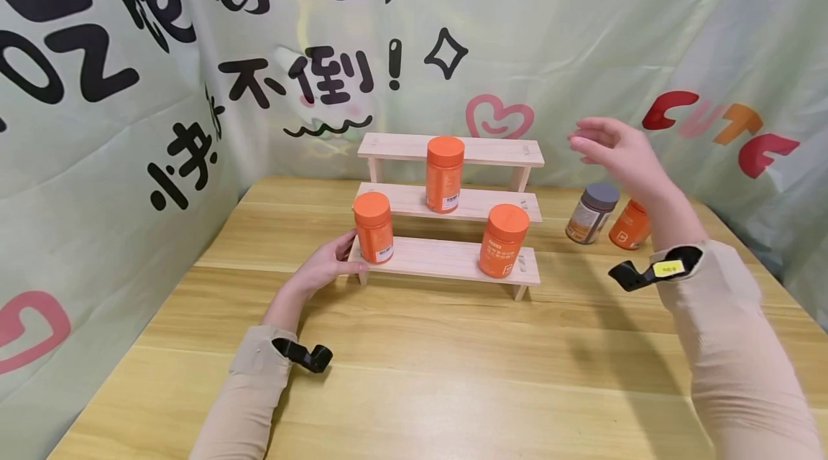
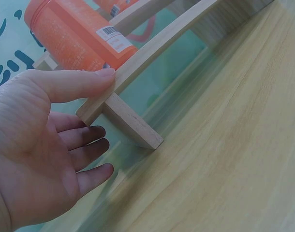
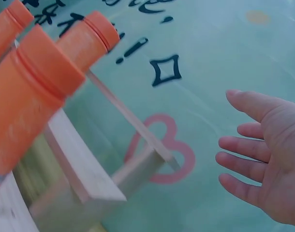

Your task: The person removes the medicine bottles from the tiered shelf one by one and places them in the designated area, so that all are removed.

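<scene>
A three-step wooden rack (image 1: 453,259) stands on the table. One orange bottle (image 1: 373,227) is on the lowest step at the left, a second (image 1: 503,240) on the same step at the right, a third (image 1: 444,174) on the middle step. My left hand (image 1: 328,263) rests against the rack's left end, thumb (image 2: 84,79) on the lowest step's edge (image 2: 138,63) beside the left bottle (image 2: 75,36), fingers relaxed. My right hand (image 1: 611,147) is raised in the air right of the rack, fingers (image 3: 244,145) spread, holding nothing.
A grey-lidded bottle (image 1: 591,213) and another orange bottle (image 1: 629,226) stand on the wooden table (image 1: 453,359) to the right of the rack, under my right forearm. A printed cloth backdrop (image 1: 129,86) closes off the back and left.
</scene>
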`<state>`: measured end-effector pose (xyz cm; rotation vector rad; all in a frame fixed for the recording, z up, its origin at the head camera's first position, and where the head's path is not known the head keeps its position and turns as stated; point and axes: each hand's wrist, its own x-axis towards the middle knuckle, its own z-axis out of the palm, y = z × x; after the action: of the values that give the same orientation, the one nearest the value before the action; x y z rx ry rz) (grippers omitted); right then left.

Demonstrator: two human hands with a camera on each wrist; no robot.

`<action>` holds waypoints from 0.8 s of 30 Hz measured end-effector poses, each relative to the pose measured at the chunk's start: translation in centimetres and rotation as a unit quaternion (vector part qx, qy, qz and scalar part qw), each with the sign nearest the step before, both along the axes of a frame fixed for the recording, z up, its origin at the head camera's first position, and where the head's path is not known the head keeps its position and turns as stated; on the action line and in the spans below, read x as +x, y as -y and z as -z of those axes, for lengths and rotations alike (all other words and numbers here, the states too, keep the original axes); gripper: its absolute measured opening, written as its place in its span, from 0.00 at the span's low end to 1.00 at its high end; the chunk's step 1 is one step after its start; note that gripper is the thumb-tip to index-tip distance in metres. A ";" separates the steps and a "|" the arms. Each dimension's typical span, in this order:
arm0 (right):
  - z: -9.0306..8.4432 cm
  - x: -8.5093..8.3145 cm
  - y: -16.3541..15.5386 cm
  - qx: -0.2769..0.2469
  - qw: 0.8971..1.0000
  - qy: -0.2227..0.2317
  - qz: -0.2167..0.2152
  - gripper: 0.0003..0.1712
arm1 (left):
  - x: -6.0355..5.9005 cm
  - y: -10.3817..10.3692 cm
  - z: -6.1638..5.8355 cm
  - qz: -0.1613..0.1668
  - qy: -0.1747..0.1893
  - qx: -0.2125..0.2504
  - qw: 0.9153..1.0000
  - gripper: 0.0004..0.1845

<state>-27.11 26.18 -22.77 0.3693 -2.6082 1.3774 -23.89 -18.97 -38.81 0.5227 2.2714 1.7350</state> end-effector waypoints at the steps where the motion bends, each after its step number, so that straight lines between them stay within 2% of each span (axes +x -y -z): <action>1: -0.2 -0.1 0.4 0.002 1.000 0.001 -0.005 0.35 | 0.0 0.0 0.0 0.001 -0.001 0.001 1.000 0.44; 8: -1.0 -1.0 3.4 0.003 0.999 0.011 -0.038 0.36 | 0.0 0.0 -0.1 0.001 0.004 0.009 1.000 0.44; 14: -1.4 -1.1 5.7 0.008 0.997 0.025 -0.072 0.37 | 0.1 -0.1 -0.2 0.005 0.002 0.012 1.000 0.44; 24: -0.3 -2.1 9.3 0.016 0.991 0.032 -0.127 0.36 | 0.1 -0.1 -0.2 0.002 0.002 0.007 1.000 0.44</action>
<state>-29.21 16.90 -22.49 0.6948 -2.7137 1.4433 -23.79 -18.92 -38.61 0.5243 2.2561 1.7496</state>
